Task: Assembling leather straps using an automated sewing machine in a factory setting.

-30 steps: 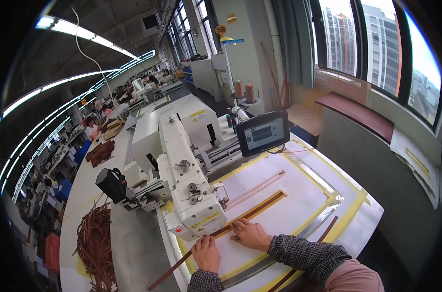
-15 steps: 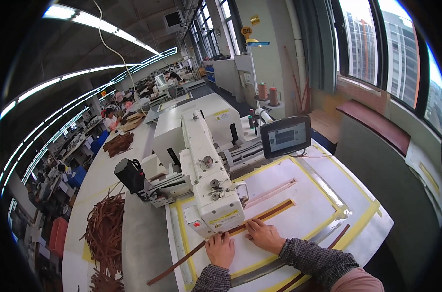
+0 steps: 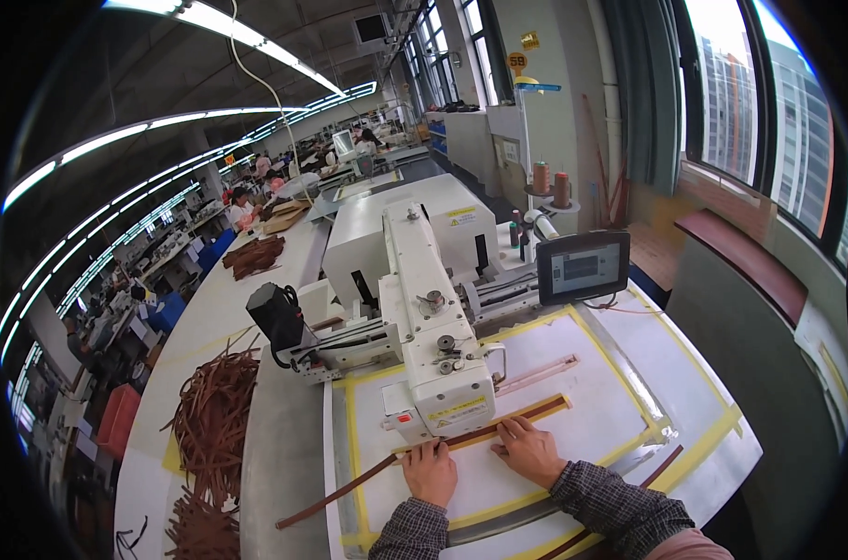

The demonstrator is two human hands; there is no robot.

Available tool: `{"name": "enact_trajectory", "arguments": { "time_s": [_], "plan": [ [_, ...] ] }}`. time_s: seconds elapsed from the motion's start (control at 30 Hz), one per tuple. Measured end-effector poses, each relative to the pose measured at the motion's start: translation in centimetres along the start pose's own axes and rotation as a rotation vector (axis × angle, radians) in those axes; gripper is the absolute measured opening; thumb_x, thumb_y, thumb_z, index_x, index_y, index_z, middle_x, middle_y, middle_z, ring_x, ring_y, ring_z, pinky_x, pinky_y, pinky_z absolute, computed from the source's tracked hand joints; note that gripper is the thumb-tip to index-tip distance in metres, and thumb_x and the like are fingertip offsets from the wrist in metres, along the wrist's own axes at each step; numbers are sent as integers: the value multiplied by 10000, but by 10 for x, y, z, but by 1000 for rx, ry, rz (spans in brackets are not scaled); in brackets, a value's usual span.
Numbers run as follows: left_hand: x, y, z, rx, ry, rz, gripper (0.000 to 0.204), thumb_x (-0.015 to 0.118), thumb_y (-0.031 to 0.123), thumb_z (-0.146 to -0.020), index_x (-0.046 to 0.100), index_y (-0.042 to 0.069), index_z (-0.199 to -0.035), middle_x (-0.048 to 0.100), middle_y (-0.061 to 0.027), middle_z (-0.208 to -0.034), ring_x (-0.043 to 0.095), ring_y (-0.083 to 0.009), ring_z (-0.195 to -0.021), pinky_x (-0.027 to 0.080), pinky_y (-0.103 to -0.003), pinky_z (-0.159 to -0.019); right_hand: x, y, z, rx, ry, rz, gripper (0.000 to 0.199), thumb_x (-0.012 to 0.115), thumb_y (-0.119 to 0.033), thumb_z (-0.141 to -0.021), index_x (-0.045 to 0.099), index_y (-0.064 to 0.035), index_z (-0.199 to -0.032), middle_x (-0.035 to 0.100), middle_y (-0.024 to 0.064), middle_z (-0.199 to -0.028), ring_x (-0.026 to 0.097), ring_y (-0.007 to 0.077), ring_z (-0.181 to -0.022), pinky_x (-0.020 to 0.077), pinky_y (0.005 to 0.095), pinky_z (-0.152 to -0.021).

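Observation:
A long, narrow brown leather strap point(image 3: 347, 485) runs slantwise under the head of a white sewing machine point(image 3: 447, 397). Its right part lies along a yellow-edged slot point(image 3: 550, 407) in the white template sheet point(image 3: 592, 392), while its left tail reaches over the metal tabletop. Just in front of the machine head, my left hand point(image 3: 430, 476) has its fingers bent and close together on the strap. My right hand point(image 3: 533, 455) is closed on the strap a little farther right, fingertips at its near edge. The machine head hides the needle area.
Brown strips lie in a tangled pile point(image 3: 214, 411) on the left, with another bundle point(image 3: 253, 255) farther back. A control screen point(image 3: 583, 268) stands right of the machine, near thread cones point(image 3: 561, 191). Another strap point(image 3: 662, 465) lies by my right forearm. People sit in the background.
The whole view has swung left, so everything sits farther right in the picture. Both hands stay at nearly the same places on the strap. The strap's left tail now curves a little more.

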State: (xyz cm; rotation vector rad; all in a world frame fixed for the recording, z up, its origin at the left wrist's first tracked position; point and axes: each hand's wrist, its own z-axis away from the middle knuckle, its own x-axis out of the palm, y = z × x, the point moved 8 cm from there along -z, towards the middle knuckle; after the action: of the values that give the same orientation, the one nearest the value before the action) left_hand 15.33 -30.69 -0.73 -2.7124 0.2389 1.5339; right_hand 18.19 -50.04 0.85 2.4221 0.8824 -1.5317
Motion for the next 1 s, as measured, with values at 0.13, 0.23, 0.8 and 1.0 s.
{"name": "enact_trajectory", "arguments": {
  "time_s": [0.13,0.23,0.8,1.0],
  "plan": [
    [-10,12,-4,65,55,90,294,749,295,-921,795,166,-1181,674,-90,-1174,621,-309,-1155,464,-498,-979,2,-9,-4,-45,-6,-29,457,735,-380,-955,721,-12,-1224,708,114,-1278,660,275,-1258,638,400,-803],
    [-14,19,-4,61,43,110,310,745,329,-939,796,177,-1204,674,-95,-1176,621,-309,-1163,464,-493,-975,1,-9,-3,-79,3,-69,468,750,-382,-943,723,-17,-1234,715,113,-1276,667,273,-1256,640,403,-808],
    [-15,16,-7,40,47,147,286,728,274,-925,801,168,-1180,683,-58,-1190,612,-264,-1166,454,-487,-964,-1,-16,-7,-95,22,-79,501,793,-381,-914,743,-10,-1247,735,127,-1280,694,275,-1236,647,396,-827],
    [-3,5,0,-12,2,124,275,726,288,-934,795,166,-1171,676,-71,-1217,603,-273,-1193,454,-490,-972,-2,-10,-1,-54,28,-24,507,800,-387,-909,747,-10,-1245,740,127,-1287,700,275,-1228,648,392,-826]
  ]
}}
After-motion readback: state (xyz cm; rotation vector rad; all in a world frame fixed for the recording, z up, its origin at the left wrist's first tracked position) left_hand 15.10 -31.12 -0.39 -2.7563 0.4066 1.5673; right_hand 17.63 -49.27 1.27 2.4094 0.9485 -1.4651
